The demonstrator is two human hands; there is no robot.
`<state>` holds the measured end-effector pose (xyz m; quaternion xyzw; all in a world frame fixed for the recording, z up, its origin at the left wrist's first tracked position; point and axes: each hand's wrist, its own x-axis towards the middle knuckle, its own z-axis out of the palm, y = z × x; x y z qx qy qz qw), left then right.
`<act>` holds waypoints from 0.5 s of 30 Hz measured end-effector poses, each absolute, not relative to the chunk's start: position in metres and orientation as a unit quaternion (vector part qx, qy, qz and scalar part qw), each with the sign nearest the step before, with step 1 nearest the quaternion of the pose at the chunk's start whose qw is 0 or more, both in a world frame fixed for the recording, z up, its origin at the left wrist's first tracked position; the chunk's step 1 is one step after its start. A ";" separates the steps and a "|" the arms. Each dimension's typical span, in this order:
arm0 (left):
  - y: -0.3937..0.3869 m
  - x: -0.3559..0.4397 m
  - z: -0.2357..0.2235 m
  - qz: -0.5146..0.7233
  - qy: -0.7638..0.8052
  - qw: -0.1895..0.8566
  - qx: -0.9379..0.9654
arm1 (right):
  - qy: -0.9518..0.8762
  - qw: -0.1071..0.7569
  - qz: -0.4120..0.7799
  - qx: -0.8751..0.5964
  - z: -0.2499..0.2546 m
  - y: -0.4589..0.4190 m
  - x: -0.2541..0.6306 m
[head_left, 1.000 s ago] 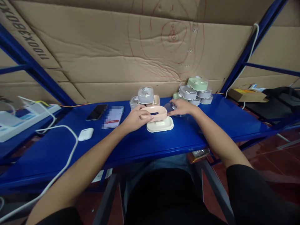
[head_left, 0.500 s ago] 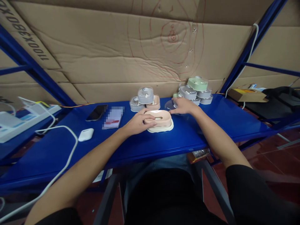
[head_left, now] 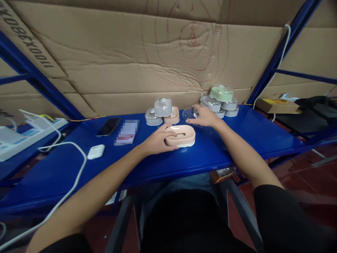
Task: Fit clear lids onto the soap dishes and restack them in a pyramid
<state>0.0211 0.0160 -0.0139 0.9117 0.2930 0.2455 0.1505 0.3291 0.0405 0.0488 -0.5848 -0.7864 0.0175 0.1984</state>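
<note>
Your left hand [head_left: 159, 140] grips the left end of the pink oval box body [head_left: 183, 141], set over a cream base [head_left: 187, 145] on the blue table [head_left: 205, 151]. Your right hand [head_left: 204, 116] grasps a clear lid [head_left: 188, 114] just beyond. Behind stand 3 stacked lidded boxes [head_left: 163, 111]; rightward, a green box [head_left: 222, 94] tops grey ones [head_left: 210, 104]. Farther left lie 2 phones [head_left: 107, 127].

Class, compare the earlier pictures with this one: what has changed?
The left hand has brought the pink oval slotted tray down and rightward onto the cream oval base. The right hand remains at the clear plastic lid. The stacked grey and pink boxes behind stayed put.
</note>
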 end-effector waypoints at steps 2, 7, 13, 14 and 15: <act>0.016 0.021 -0.014 0.244 0.295 0.146 0.912 | -0.786 0.196 0.020 -0.585 0.049 0.040 0.329; 0.016 0.020 -0.013 0.238 0.292 0.138 0.916 | -0.791 0.197 0.030 -0.579 0.047 0.040 0.327; 0.014 0.019 -0.013 0.229 0.287 0.117 0.923 | -0.793 0.193 0.032 -0.578 0.047 0.038 0.326; 0.014 0.019 -0.013 0.228 0.283 0.116 0.924 | -0.793 0.193 0.031 -0.577 0.047 0.038 0.325; 0.015 0.019 -0.013 0.228 0.278 0.116 0.926 | -0.794 0.191 0.029 -0.576 0.047 0.038 0.325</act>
